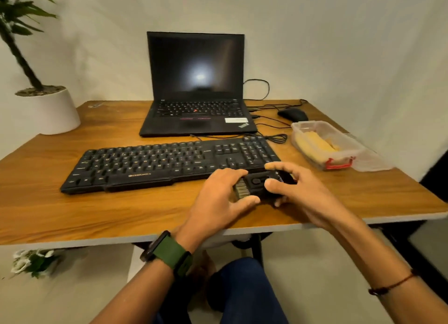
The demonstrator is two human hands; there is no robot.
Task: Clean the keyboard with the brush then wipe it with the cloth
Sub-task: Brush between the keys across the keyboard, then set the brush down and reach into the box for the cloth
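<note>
Brush: the brush [257,184] sits at the keyboard's near right corner, held between both hands, bristles facing left, seemingly being readied.
Left hand [224,190]: fingers curled around the bristle end.
Right hand [288,183]: pinching the handle.
Keyboard [169,163]: flat on the surface [72,209], within reach.
Cloth: probably the yellow one in the plastic box [324,144], waiting.

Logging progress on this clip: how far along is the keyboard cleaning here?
Early stage. Both the left hand and right hand hold the black brush at the front right corner of the keyboard; its bristles are not on the keys yet. Nothing looks finished. Brushing and wiping remain: the yellow cloth sits in its clear container.
</note>
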